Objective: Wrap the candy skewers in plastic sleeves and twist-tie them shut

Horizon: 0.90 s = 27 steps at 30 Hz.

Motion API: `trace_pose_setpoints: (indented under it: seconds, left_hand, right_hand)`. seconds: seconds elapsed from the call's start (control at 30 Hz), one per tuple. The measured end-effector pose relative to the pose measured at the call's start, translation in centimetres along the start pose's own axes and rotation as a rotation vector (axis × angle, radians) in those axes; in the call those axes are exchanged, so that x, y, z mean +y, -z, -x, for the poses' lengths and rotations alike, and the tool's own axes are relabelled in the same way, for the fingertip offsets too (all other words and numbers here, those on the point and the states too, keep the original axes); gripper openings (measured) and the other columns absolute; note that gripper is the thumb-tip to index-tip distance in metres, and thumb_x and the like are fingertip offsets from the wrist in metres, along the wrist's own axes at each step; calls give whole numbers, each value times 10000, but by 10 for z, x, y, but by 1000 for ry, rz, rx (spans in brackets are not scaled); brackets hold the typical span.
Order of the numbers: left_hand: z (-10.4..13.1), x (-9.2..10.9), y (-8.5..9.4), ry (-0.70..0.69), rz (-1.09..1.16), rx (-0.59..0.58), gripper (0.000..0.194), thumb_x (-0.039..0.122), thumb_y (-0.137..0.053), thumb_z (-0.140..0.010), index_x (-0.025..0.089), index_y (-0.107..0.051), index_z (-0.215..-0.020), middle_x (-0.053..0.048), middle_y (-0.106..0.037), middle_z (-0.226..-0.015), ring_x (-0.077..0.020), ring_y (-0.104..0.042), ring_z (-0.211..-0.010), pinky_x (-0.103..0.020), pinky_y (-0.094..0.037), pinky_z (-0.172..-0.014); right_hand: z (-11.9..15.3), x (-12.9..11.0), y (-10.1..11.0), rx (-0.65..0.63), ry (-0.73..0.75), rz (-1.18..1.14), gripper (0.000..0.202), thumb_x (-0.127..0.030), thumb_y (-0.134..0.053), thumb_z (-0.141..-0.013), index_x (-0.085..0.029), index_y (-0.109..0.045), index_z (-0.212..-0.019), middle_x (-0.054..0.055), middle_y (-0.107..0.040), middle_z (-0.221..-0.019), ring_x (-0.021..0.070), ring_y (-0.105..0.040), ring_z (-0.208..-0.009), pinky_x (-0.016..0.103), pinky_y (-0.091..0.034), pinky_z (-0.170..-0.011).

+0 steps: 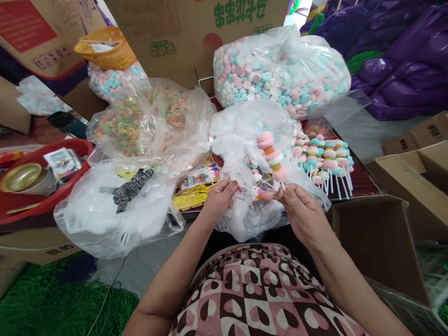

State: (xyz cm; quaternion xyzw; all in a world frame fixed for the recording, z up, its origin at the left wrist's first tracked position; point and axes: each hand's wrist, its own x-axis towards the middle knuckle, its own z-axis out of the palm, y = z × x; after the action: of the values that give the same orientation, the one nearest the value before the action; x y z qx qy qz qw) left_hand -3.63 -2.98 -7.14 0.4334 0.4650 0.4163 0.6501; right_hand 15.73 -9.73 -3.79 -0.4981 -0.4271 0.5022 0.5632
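Observation:
My right hand (297,205) pinches the stick of a candy skewer (273,156), stacked with pink, orange and green pieces and standing nearly upright above the fingers. A small printed piece (259,192) with a pink and white picture lies against the same fingertips. To the left, my left hand (222,198) is closed, thumb against fingers, beside clear plastic film (241,210); whatever it pinches is too small to name. Finished-looking skewers (329,156) with white sticks lie in a stack at the right of the table.
Behind stands a large bag of pastel candies (280,74). A bag of ring candies (140,121), yellow ties (191,197) and a red basin (79,158) are on the left. An open carton (374,242) is below right; an orange basket (105,53) sits back left.

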Motion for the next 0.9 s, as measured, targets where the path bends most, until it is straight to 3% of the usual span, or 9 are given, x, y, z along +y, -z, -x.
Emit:
trace_pose_setpoints:
  seconds: [0.1, 0.23, 0.4, 0.67, 0.9]
  left_hand:
    - [0, 6, 3, 55, 204, -7, 445, 547, -804, -654, 180, -563, -726, 111, -421, -517, -12, -267, -336, -202, -320, -384]
    - [1, 15, 10, 111, 369, -42, 457, 490, -856, -608, 186, -531, -707, 144, -303, -426, -13, -208, -301, -188, -329, -366]
    - [0, 18, 11, 148, 416, -91, 470, 509, -851, -613, 180, -517, -649, 146, -237, -345, -21, -192, -279, -179, -303, -344]
    - [-2, 15, 8, 122, 436, -145, 463, 495, -849, -636, 169, -520, -640, 127, -335, -375, -15, -214, -269, -181, -322, -332]
    - [-4, 11, 11, 104, 386, -174, 396, 472, -824, -682, 162, -578, -667, 134, -287, -353, -19, -208, -277, -179, -335, -346]
  right_hand:
    - [6, -8, 10, 62, 24, -33, 289, -515, -663, -859, -234, -641, -799, 39, -768, -902, 230, -708, -960, 409, -483, -996]
    - [21, -10, 38, 119, 0, 63, 242, -459, -683, -858, -226, -696, -792, 47, -765, -828, 234, -711, -837, 389, -525, -896]
    - [38, -3, 66, 46, -15, 308, 214, -448, -657, -876, -256, -740, -834, 26, -721, -730, 219, -665, -742, 330, -516, -796]
    - [38, -1, 74, -29, 54, 663, 370, -526, -550, -915, -235, -662, -716, 6, -652, -647, 167, -615, -652, 261, -471, -672]
    - [35, -16, 72, 8, -43, 696, 567, -742, -559, -783, -203, -732, -803, 24, -645, -548, 173, -601, -452, 268, -499, -458]
